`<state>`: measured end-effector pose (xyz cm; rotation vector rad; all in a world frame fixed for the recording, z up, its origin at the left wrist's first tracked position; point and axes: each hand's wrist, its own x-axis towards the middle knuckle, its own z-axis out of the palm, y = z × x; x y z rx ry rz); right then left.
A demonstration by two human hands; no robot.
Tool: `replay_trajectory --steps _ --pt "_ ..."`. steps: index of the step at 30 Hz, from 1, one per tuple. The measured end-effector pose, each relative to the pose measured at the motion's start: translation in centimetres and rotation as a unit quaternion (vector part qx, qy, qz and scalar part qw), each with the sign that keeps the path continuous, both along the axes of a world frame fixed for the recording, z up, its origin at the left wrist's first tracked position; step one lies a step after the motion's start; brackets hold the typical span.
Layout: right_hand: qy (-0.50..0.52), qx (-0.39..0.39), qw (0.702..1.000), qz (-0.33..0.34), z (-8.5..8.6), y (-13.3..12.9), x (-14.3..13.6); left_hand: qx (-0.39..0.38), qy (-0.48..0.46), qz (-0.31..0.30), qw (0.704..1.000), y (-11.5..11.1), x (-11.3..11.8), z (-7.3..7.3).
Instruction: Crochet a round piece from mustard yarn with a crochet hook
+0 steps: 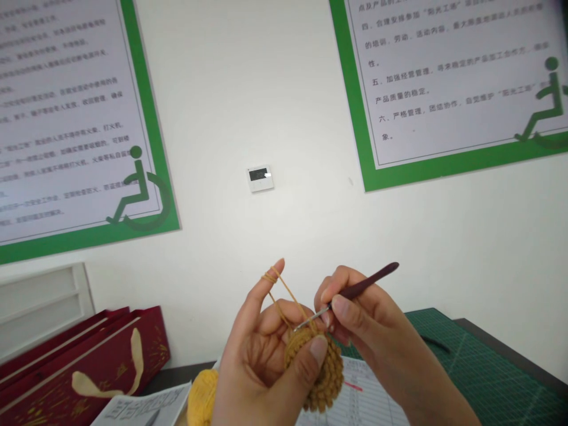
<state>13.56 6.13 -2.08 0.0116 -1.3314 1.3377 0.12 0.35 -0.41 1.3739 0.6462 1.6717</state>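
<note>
Right poster [426, 133]: “阳光工场” [444, 10], wheelchair sign [554, 97]. Left poster [57, 118]: same sign [141, 180], Chinese text [66, 127]. Red bag [153, 334]: gold characters [120, 370].

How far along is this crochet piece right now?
Done: the round tan piece has several rings of thick stitches. In hand: the left hand pinches it, with yarn looped over a raised finger; the right hand holds the hook at its upper edge. Remaining: yarn runs to that edge, so it seems unfinished; amount unclear.

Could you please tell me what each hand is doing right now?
Left hand: closed on the crochet piece, yarn around its raised finger.
Right hand: closed on the hook.
</note>
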Motion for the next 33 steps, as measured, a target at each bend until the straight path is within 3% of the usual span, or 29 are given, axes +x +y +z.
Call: replay_trajectory --steps 3,7,11,14,17,21,27,33 --pt "0.029 0.079 0.994 -0.074 -0.1 0.2 -0.6 -0.003 -0.017 0.015 1.0 -0.1 0.0 0.1" --pt "0.047 0.177 0.963 -0.197 -0.2 -0.1 -1.4 -0.007 -0.037 0.0 0.999 -0.2 0.0 0.1" --pt "0.064 0.179 0.951 -0.243 -0.5 -0.3 -1.8 -0.01 -0.048 -0.02 0.999 -0.2 -0.1 0.1" --pt "0.098 0.121 0.962 -0.225 -0.7 -0.2 -1.9 0.002 -0.051 -0.031 0.998 0.1 -0.3 0.0" --pt "0.108 0.069 0.978 -0.165 -0.8 -0.2 -1.8 0.004 -0.055 -0.043 0.998 0.3 -0.6 0.0" --pt "0.103 0.037 0.987 -0.116 -0.7 -0.3 -1.6 -0.011 -0.052 -0.057 0.997 0.3 -0.9 0.1" --pt "0.1 0.067 0.988 -0.101 -0.4 -0.3 -0.9 -0.049 -0.048 -0.083 0.994 0.0 -1.3 0.3" --pt "0.079 0.141 0.979 -0.125 -0.3 -0.3 -0.1 -0.034 -0.034 -0.094 0.994 -0.1 -1.5 0.4"
